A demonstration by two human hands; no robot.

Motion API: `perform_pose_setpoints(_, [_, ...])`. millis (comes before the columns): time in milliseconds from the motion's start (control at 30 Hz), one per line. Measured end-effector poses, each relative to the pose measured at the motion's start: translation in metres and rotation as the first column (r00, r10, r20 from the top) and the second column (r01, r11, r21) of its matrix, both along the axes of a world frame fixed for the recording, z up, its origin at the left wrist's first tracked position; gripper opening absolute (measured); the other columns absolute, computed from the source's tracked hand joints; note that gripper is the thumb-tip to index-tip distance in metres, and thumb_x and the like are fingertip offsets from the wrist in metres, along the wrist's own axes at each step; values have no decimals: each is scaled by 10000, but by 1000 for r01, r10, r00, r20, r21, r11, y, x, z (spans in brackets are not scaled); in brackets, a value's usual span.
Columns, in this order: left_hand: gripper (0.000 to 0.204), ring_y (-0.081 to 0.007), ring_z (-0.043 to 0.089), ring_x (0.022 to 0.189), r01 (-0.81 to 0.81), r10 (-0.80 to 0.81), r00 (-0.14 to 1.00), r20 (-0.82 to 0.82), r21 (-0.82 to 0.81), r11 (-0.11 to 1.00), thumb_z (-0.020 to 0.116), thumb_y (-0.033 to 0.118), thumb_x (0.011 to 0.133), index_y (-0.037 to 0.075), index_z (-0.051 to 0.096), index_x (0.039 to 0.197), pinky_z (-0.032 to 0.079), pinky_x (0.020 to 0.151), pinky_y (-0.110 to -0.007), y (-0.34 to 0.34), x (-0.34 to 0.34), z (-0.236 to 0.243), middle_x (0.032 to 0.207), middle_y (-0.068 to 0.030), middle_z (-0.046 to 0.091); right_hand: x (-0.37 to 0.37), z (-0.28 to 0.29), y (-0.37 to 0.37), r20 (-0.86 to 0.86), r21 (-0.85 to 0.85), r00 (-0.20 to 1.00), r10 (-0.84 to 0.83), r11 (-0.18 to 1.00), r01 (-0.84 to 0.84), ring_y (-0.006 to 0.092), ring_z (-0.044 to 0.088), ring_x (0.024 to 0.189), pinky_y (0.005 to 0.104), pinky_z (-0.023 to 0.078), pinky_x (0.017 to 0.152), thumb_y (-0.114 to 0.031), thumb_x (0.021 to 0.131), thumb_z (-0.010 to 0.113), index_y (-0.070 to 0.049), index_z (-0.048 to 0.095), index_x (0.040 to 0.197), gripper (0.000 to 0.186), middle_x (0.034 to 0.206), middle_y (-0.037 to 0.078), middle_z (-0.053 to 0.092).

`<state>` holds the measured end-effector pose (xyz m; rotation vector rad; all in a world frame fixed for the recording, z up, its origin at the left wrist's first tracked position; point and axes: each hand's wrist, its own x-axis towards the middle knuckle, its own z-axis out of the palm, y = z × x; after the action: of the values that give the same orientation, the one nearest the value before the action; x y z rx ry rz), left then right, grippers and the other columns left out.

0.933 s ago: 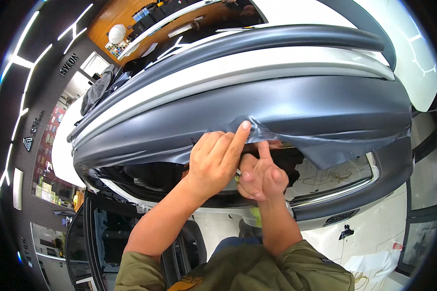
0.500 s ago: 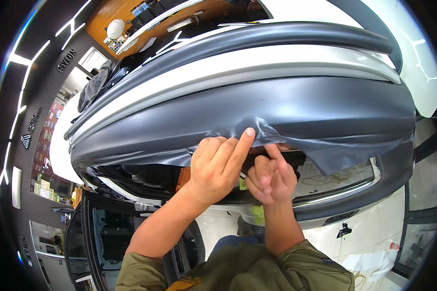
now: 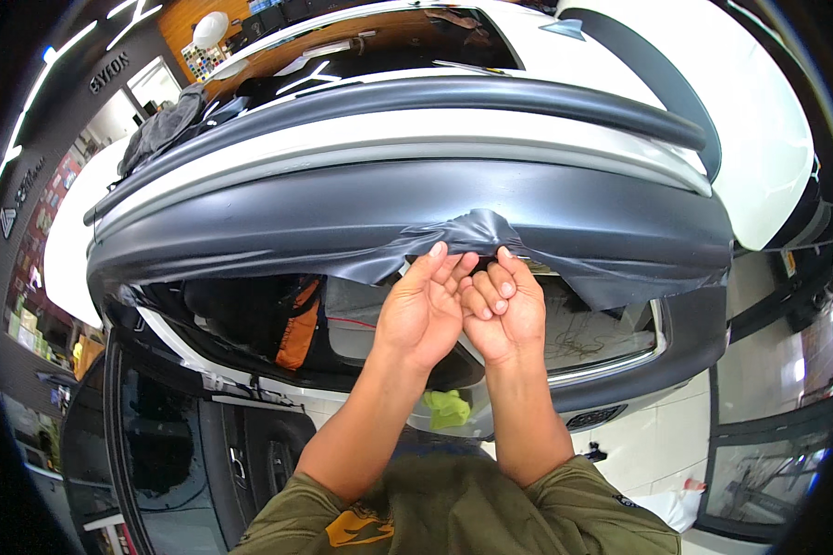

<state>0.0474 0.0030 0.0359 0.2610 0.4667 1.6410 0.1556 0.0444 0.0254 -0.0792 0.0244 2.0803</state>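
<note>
A matte dark-grey vinyl film [image 3: 611,208] covers the side edge of a car roof. Its lower border hangs loose over the window opening and bunches into shiny creases in the middle. My left hand [image 3: 420,314], palm turned up, pinches that border between thumb and fingers. Close beside it on the right, my right hand [image 3: 504,310] grips the film's border too, thumb on top and fingers curled. The fingertips beneath the film are partly hidden. A loose flap of film hangs right of my right hand, over the rear window glass [image 3: 592,342].
A dark roof rail [image 3: 453,92] runs beyond the film. An open car door [image 3: 162,444] stands at lower left. A yellow-green cloth [image 3: 446,409] lies below my hands. Dark cloth [image 3: 162,125] rests at far left. An orange strip [image 3: 298,338] shows inside the car.
My left hand has gone from pressing the film with its index finger to pinching its border, palm up. The film between my hands is lifted and more creased. The view has shifted.
</note>
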Motion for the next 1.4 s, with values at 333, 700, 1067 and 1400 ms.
perform_pose_setpoints(333, [164, -240, 530, 886, -181, 191, 980, 60, -142, 973, 605, 69, 860, -15, 501, 954, 481, 879, -367, 18, 13, 12, 932, -125, 498, -4, 4, 1, 227, 85, 967, -117, 991, 99, 93, 353, 373, 246, 301, 380, -146, 966, 470, -133, 426, 599, 370, 475, -31, 383])
perform_pose_setpoints(700, [74, -238, 550, 873, -198, 203, 978, 48, -101, 975, 577, 66, 855, 20, 532, 893, 467, 898, -377, 12, 18, 6, 879, -114, 569, -4, -2, -4, 237, 161, 952, -193, 974, 158, 73, 343, 374, 235, 297, 369, -91, 961, 474, -108, 462, 806, 157, 499, -45, 389])
perform_pose_setpoints(1067, [154, -225, 518, 918, -138, 146, 988, 56, -117, 983, 602, 79, 845, 9, 518, 954, 451, 898, -373, 22, 16, 6, 948, -108, 513, -4, -2, -1, 272, 224, 925, -265, 952, 207, 77, 332, 398, 238, 302, 386, -71, 948, 497, -100, 426, 804, 163, 531, -30, 368])
perform_pose_setpoints(1400, [107, -238, 628, 811, -110, 112, 992, 51, -40, 993, 558, 74, 874, 67, 531, 771, 500, 840, -370, 19, 13, -5, 785, -94, 616, -1, -1, -4, 344, 291, 904, -252, 944, 153, 74, 358, 408, 235, 320, 393, -105, 970, 466, -112, 443, 814, 158, 537, -38, 382])
